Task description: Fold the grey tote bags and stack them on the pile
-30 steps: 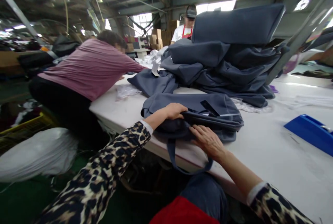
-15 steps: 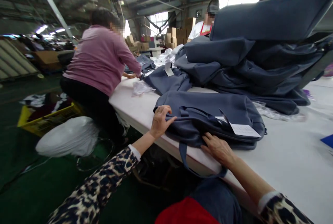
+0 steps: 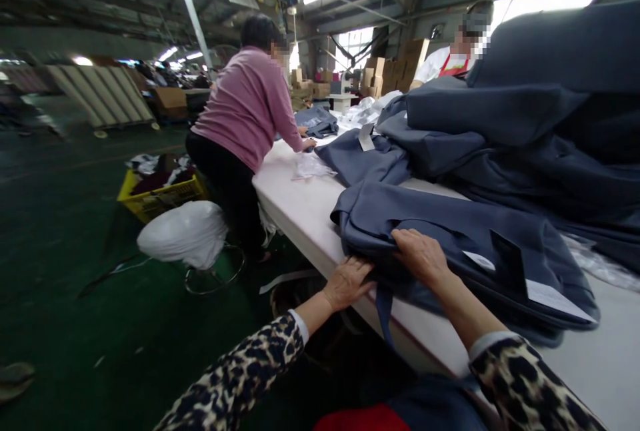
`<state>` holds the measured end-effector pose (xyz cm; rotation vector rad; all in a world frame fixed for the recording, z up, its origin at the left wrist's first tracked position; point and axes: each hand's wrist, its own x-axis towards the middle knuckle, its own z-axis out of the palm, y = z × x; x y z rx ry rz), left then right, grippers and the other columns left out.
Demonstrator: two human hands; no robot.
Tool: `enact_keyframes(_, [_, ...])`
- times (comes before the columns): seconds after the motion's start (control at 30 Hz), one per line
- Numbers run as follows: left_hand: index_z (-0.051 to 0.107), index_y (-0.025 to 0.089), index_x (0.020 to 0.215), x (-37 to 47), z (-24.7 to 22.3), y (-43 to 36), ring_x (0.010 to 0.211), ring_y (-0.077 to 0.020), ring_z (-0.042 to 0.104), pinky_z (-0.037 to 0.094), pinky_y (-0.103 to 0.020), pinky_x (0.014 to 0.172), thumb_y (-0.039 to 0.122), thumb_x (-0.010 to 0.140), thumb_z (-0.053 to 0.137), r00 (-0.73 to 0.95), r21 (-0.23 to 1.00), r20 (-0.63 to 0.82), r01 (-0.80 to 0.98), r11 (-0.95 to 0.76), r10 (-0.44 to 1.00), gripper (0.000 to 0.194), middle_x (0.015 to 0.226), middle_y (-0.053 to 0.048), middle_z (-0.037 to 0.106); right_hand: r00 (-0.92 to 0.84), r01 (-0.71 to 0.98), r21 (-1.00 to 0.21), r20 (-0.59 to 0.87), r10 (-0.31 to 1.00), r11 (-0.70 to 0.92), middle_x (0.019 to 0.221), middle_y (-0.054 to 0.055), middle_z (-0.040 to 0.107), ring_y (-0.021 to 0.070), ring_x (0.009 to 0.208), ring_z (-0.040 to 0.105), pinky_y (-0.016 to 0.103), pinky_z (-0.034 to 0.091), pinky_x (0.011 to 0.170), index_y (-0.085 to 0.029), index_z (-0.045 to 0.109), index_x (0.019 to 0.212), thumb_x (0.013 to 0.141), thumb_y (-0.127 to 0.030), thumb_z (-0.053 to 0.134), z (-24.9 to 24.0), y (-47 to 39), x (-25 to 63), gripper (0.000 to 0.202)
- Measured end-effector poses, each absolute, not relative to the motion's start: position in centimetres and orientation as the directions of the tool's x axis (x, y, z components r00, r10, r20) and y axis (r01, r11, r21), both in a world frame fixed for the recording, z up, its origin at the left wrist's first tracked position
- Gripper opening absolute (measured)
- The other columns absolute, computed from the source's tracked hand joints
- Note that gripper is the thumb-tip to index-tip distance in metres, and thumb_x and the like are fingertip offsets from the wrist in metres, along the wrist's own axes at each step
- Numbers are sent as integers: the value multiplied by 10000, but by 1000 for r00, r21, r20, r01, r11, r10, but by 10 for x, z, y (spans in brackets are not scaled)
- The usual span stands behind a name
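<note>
A dark blue bag [image 3: 505, 217] lies on its side along the front edge of the table, its strap [image 3: 384, 314] hanging over the edge. My right hand [image 3: 423, 256] grips the bag's near top edge at its left part, fingers curled over beside a handle. Lower down, my left hand [image 3: 347, 282] holds the near left corner, its fingertips partly hidden against the fabric. A white paper tag [image 3: 557, 297] and a black tag [image 3: 507, 261] rest on the bag's right half, with a small white label [image 3: 479, 260] close by.
Behind the bag rises a big heap of dark blue bags [image 3: 525, 111]. Clear plastic wrap [image 3: 313, 165] lies on the white table [image 3: 285, 184]. A co-worker in a pink top [image 3: 240, 107] leans over its left end. A covered stool [image 3: 185, 234] and yellow crate [image 3: 163, 197] stand left.
My right hand has moved from the bag's near lower side up to its top edge. The left hand has gone down to the near corner. The view has swung left.
</note>
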<state>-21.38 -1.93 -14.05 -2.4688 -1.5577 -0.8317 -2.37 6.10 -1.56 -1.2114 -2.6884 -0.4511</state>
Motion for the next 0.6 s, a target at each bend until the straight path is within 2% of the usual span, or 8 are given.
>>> enact_keyframes(0.13, [553, 148, 1285, -217, -141, -21, 1102, -267, 556, 473, -418, 982, 457, 948, 546, 327, 246, 494, 837, -490, 806, 457, 1233, -112, 612, -574, 817, 213, 391, 719, 536, 963, 14, 668, 209, 908, 583, 298, 336, 622, -248, 599, 1021, 871, -274, 683, -10, 62, -15, 174])
enact_keyframes(0.23, [473, 180, 1408, -212, -131, -21, 1066, -264, 568, 483, -418, 954, 476, 963, 507, 331, 232, 452, 853, -467, 829, 535, 1186, -106, 624, -543, 837, 211, 441, 715, 505, 946, 8, 653, 200, 887, 573, 298, 335, 623, -244, 604, 1012, 869, -254, 679, -15, 60, -14, 162])
enact_keyframes(0.33, [357, 247, 1506, -204, -116, -15, 1099, -261, 574, 483, -425, 960, 403, 997, 454, 292, 225, 414, 885, -407, 862, 541, 1235, -92, 629, -564, 822, 228, 451, 692, 522, 932, 8, 641, 198, 884, 564, 296, 334, 628, -244, 607, 998, 870, -254, 673, -17, 57, -14, 145])
enact_keyframes(0.4, [343, 294, 1515, -201, -109, -8, 1171, -256, 557, 475, -420, 997, 337, 997, 459, 268, 260, 413, 881, -395, 870, 532, 1335, -67, 595, -580, 811, 244, 447, 681, 531, 926, 7, 636, 199, 879, 558, 297, 327, 623, -246, 608, 994, 868, -251, 671, -16, 55, -13, 141])
enact_keyframes(0.5, [377, 322, 1497, -207, -106, 8, 1267, -240, 521, 437, -402, 1079, 273, 958, 527, 273, 361, 423, 824, -437, 864, 561, 1435, -30, 535, -588, 807, 248, 419, 692, 535, 929, 10, 635, 199, 864, 550, 297, 316, 614, -246, 607, 1000, 864, -233, 664, -12, 54, -12, 148])
enact_keyframes(0.57, [499, 288, 1421, -216, -108, 22, 1228, -228, 563, 452, -367, 1071, 279, 920, 594, 293, 439, 400, 770, -462, 868, 510, 1374, -26, 595, -591, 805, 243, 404, 699, 541, 934, 16, 635, 200, 867, 547, 296, 313, 615, -245, 606, 1003, 862, -219, 655, -12, 52, -13, 152])
enact_keyframes(0.6, [586, 256, 1339, -221, -110, 30, 1158, -220, 609, 483, -339, 1030, 290, 908, 614, 300, 469, 384, 751, -464, 873, 434, 1276, -21, 661, -597, 801, 242, 399, 696, 548, 933, 18, 635, 201, 870, 545, 297, 312, 616, -245, 605, 1000, 862, -210, 648, -12, 51, -14, 148])
